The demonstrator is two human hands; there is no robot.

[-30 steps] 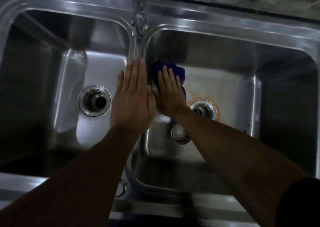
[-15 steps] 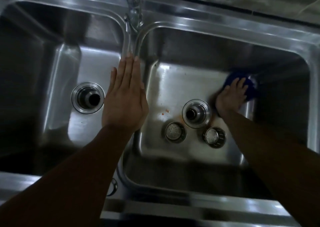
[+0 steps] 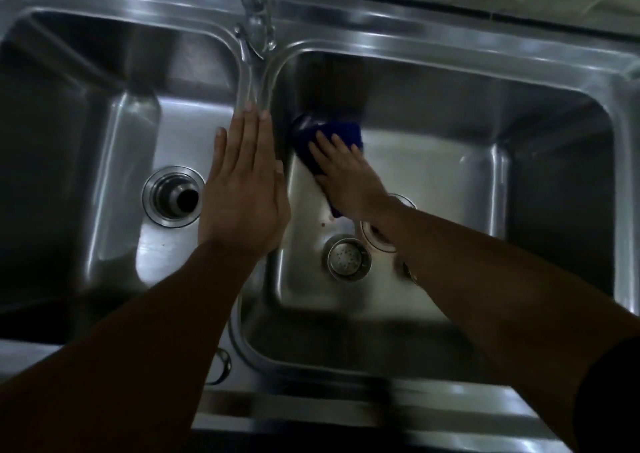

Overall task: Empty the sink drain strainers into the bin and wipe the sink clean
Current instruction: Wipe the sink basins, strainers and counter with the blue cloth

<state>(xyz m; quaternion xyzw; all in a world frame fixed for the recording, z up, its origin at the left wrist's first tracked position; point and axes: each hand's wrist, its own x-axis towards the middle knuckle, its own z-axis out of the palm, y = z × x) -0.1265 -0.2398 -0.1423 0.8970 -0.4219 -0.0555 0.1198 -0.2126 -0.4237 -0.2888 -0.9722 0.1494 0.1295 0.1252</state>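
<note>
Stainless-steel double-basin sink (image 3: 450, 47) fills view. Left hand (image 3: 242, 189) flat on central divider (image 3: 252, 89), fingers straight, together. Just right of divider, right hand (image 3: 343, 175) presses dark blue cloth (image 3: 311, 137) on basin floor, fingers spread. Round perforated metal strainer basket (image 3: 348, 255) also right of divider, loose on floor.

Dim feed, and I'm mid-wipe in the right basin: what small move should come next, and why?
Probably draw the blue cloth toward you along the divider side. The right hand presses it in the right basin's far left corner, and a reddish speck sits on the floor just nearer, short of the loose strainer.
</note>
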